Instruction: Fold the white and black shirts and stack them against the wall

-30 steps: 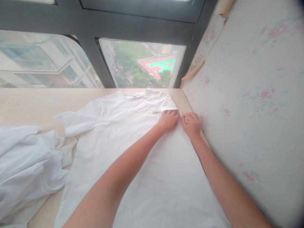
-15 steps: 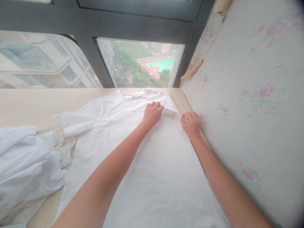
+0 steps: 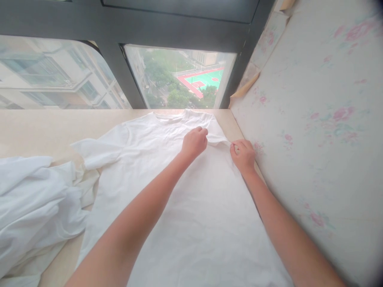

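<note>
1 white T-shirt [image 3: 200, 199] lies laid out on the ledge [image 3: 38, 129], collar nearest the window pane [image 3: 170, 75], with the right hand [image 3: 244, 156] pinching its sleeve edge [image 3: 217, 137] and the left hand [image 3: 195, 142] curled closed on that edge, both in front of the pane, crumpled white cloth [image 3: 36, 207] lying to the pane's left.

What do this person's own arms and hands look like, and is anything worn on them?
The left hand and right hand are bare, without gloves. The left arm and right arm narrow toward them, with no sleeve, watch or bracelet in view. No ring is visible either.
</note>
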Motion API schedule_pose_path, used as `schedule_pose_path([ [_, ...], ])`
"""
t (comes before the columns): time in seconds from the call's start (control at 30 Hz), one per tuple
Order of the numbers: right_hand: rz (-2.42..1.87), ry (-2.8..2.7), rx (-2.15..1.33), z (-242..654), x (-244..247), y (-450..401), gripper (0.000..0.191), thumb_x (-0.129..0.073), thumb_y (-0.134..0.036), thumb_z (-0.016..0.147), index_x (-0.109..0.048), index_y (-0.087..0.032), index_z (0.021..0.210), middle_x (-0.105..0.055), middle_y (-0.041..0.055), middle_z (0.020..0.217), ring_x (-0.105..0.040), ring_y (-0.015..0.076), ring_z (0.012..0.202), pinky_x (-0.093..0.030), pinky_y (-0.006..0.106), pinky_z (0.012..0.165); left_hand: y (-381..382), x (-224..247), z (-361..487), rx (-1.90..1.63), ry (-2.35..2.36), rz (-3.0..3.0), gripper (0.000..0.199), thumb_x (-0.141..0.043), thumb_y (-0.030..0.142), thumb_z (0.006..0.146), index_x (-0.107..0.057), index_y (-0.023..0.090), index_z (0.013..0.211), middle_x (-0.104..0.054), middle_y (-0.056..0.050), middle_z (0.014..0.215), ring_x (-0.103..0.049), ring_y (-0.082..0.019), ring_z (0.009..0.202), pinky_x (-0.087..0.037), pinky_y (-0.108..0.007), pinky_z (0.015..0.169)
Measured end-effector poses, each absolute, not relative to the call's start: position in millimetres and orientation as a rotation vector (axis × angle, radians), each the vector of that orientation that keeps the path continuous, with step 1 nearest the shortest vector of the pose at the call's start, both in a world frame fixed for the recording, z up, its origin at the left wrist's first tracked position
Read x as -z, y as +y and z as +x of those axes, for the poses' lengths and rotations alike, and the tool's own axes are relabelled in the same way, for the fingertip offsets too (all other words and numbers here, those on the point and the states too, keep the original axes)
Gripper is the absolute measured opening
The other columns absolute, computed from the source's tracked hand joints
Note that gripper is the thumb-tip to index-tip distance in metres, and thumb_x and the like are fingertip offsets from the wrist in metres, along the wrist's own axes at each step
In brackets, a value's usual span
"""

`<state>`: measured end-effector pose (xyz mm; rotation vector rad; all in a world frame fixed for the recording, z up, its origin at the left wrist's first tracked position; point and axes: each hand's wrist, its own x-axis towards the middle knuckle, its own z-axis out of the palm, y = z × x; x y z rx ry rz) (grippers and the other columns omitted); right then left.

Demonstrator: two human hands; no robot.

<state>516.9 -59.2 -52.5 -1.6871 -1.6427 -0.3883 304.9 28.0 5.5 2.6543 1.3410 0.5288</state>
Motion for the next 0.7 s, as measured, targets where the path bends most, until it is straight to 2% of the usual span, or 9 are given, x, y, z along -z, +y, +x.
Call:
schedule_pose_path([
  [0.17,-1.683,-1.651,0.386,515.5,50.6,-60.1,0.016,-0.050,-0.023,0.092,-0.066,-0.021,0.088,-0.066,0.0077,0.089,-0.058,0.0220,0.089,-0.047,0.036,0.085,-9.3,10.2,319.8,-0.436,0.997,2.777,0.025,-0.045,0.010,0.088,-0.065,0.019,0.101,-0.067,-0.007,0.099,-0.062,-0.021,0.094,-0.046,-0.033,0.085],
  [0.47,-1.691,-1.659,0.390,516.9,51.8,-59.5,0.016,-0.050,-0.024,0.092,-0.065,-0.022,0.088,-0.067,0.0077,0.090,-0.058,0.0221,0.090,-0.047,0.036,0.086,-3.0,17.0,329.5,-0.538,1.133,2.770,0.025,-0.044,0.016,0.090,-0.055,0.011,0.113,-0.060,-0.018,0.114,-0.053,-0.031,0.113,-0.041,-0.044,0.097],
  [0.6,-1.672,-1.670,0.379,517.1,52.6,-59.7,0.018,-0.049,-0.026,0.093,-0.066,-0.021,0.089,-0.067,0.0084,0.091,-0.058,0.0225,0.092,-0.046,0.036,0.088,5.1,15.1,343.1,-0.515,0.965,2.813,0.034,-0.047,0.015,0.086,-0.052,0.015,0.120,-0.060,-0.013,0.121,-0.049,-0.027,0.122,-0.036,-0.039,0.106],
  [0.7,-1.672,-1.675,0.376,516.5,52.5,-60.0,0.017,-0.050,-0.024,0.093,-0.067,-0.021,0.091,-0.067,0.0090,0.094,-0.058,0.0227,0.092,-0.047,0.037,0.089,10.4,14.9,357.3,-0.467,0.872,2.822,0.041,-0.047,0.018,0.087,-0.049,0.022,0.128,-0.058,-0.008,0.130,-0.050,-0.023,0.124,-0.038,-0.036,0.104],
])
